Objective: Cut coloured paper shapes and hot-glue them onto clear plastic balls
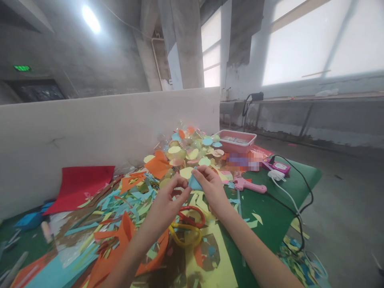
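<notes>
A small piece of light blue paper [195,183] is held up over the table, with a fold or bend in it. My right hand [213,188] pinches it between thumb and fingers from the right. From the other side my left hand [171,196] has its fingertips closed at the paper's lower left edge. Just below the hands lie scissors with red and yellow handles [185,235]. They rest by a yellow paper sheet [223,256] with a cut-out hole. Beyond the fingers spreads a heap of clear plastic pieces and round paper discs [205,161].
A pink glue gun [250,186] lies right of my hands, near cables and a white plug [276,175]. Behind it stands a pink basket [238,142]. Paper scraps [141,202] and red sheets [81,186] cover the left. A white partition [105,132] borders the green table's back.
</notes>
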### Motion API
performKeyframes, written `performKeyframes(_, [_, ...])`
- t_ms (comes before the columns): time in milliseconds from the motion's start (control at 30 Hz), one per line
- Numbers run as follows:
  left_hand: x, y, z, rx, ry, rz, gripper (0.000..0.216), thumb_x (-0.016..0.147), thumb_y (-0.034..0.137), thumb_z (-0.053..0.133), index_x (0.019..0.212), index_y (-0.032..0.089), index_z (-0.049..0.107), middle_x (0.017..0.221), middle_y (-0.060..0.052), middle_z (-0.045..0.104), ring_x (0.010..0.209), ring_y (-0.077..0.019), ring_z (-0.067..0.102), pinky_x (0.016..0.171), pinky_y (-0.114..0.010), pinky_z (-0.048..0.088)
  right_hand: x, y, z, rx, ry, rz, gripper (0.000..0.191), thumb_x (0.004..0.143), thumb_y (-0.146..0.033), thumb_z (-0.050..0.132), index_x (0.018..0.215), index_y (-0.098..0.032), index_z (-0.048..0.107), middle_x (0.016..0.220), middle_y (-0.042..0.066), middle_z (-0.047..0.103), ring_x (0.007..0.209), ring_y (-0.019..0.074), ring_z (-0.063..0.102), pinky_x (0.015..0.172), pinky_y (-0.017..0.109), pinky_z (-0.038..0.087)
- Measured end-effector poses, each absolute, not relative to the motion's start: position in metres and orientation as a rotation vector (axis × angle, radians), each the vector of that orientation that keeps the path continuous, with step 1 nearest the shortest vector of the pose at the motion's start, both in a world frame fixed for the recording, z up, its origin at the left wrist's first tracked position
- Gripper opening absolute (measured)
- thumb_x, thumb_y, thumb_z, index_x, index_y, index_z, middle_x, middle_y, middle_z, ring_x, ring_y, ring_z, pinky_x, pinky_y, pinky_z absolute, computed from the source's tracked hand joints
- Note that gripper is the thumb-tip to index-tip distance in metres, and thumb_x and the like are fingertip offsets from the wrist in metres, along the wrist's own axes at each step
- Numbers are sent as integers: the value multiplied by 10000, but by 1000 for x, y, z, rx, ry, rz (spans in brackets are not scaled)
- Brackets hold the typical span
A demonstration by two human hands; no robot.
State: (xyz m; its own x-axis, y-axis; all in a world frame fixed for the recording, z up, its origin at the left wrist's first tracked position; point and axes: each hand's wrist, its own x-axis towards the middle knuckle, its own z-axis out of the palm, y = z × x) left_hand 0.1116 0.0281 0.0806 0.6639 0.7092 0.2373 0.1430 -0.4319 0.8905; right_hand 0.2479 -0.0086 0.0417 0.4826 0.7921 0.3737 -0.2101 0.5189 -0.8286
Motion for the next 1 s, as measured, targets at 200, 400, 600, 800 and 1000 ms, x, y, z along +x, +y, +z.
performKeyframes(200, [113, 28, 79, 1769, 676, 854, 250, 775, 369, 674, 719, 196, 503, 727, 55, 525, 660, -98, 572, 654, -228, 446, 246, -9, 42, -794, -855, 706, 253, 822, -432, 690, 799, -198, 598, 704, -47, 504, 634, 102, 435, 588, 221, 355])
performKeyframes(400, [114, 26, 80, 1714, 760, 890, 255, 737, 363, 693, 749, 212, 488, 643, 63, 569, 632, -105, 574, 640, -222, 457, 247, -9, 42, -830, -869, 674, 252, 821, -442, 673, 803, -204, 593, 706, -44, 513, 640, 113, 443, 596, 236, 358])
performKeyframes(600, [111, 33, 79, 1802, 835, 819, 284, 756, 400, 670, 952, 200, 620, 764, 5, 669, 711, -152, 622, 695, -267, 493, 245, -8, 43, -890, -908, 649, 263, 801, -459, 666, 785, -209, 586, 702, -37, 536, 648, 130, 485, 620, 252, 394])
performKeyframes(800, [105, 33, 85, 1918, 883, 823, 239, 797, 420, 632, 875, 203, 697, 817, -15, 698, 755, -173, 632, 686, -265, 498, 245, -4, 39, -916, -920, 646, 261, 819, -466, 642, 871, -213, 608, 805, -11, 615, 736, 147, 567, 675, 257, 452])
performKeyframes(1000, [103, 35, 88, 1855, 843, 937, 252, 784, 433, 671, 887, 207, 714, 856, -27, 726, 791, -184, 656, 696, -266, 521, 242, -11, 44, -1003, -1049, 823, 296, 747, -434, 737, 911, -201, 657, 863, 9, 666, 795, 172, 597, 694, 274, 479])
